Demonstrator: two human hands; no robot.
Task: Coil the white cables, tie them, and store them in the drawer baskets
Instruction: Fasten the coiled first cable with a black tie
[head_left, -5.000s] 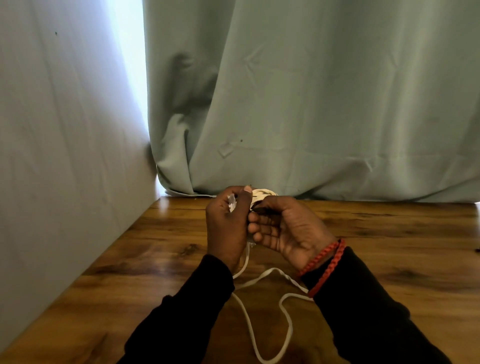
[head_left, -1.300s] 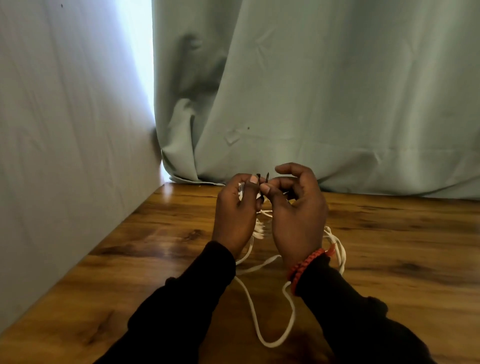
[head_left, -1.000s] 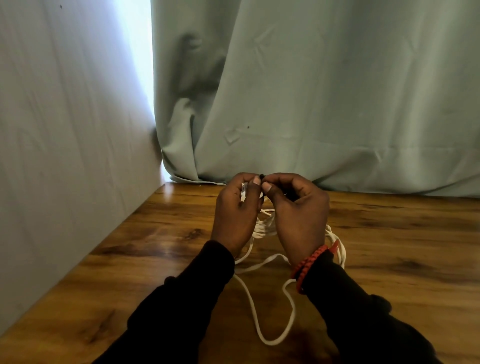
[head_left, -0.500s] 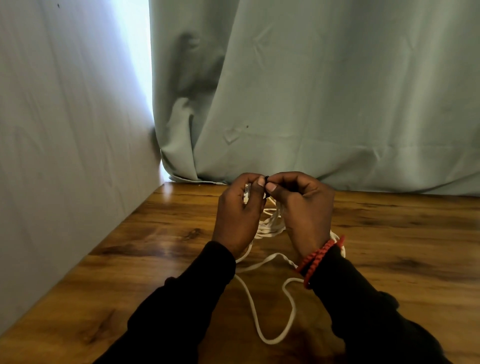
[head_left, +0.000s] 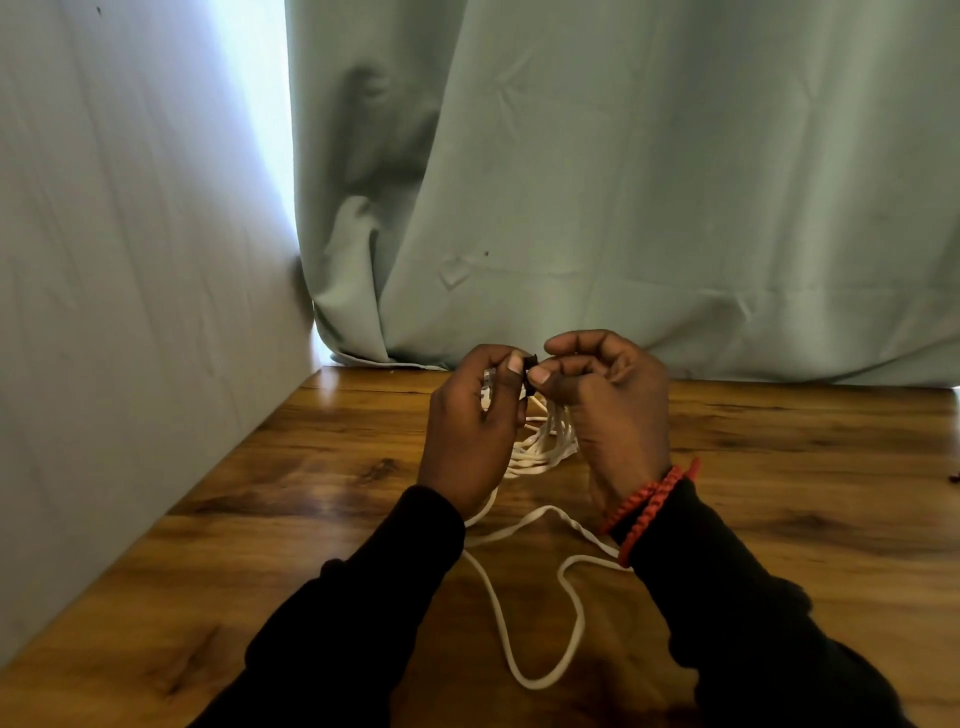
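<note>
A white cable (head_left: 540, 449) hangs in several coiled loops between my two hands, above the wooden table (head_left: 779, 467). Its loose tail (head_left: 519, 665) trails toward me across the wood in a long loop. My left hand (head_left: 467, 436) and my right hand (head_left: 613, 410) meet at the top of the coil. Their thumbs and fingertips pinch a small dark tie (head_left: 530, 366) there. A white plug end shows behind my left fingers. Red braided bands (head_left: 649, 501) circle my right wrist.
A pale green curtain (head_left: 623, 208) hangs down to the table's far edge. A pale wall (head_left: 130, 312) closes off the left side. A small dark object (head_left: 954, 478) lies at the right edge of the view.
Five seconds ago my hands held a tight coil low over the table. Since then they have risen a little, the loops now hang between them, and both hands pinch the dark tie.
</note>
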